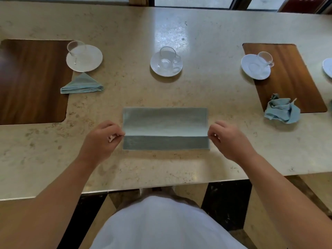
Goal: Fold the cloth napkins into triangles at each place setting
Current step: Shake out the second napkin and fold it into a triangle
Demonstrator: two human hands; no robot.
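A pale blue cloth napkin (165, 123) lies on the marble table in front of me, its near part lifted over along a straight crease. My left hand (102, 139) pinches the left end of that crease. My right hand (228, 139) pinches the right end. A second napkin (82, 84), folded into a triangle, lies at the left setting below a saucer. A third napkin (282, 111) sits crumpled at the right setting, on the corner of a wooden mat.
Three white saucers with clear glass cups stand across the table: left (84, 58), middle (166, 62), right (256, 67). Wooden placemats lie at the left (30, 81) and right (289, 76). Another plate edge (327, 67) shows far right. The table's near edge (161, 185) is close to my body.
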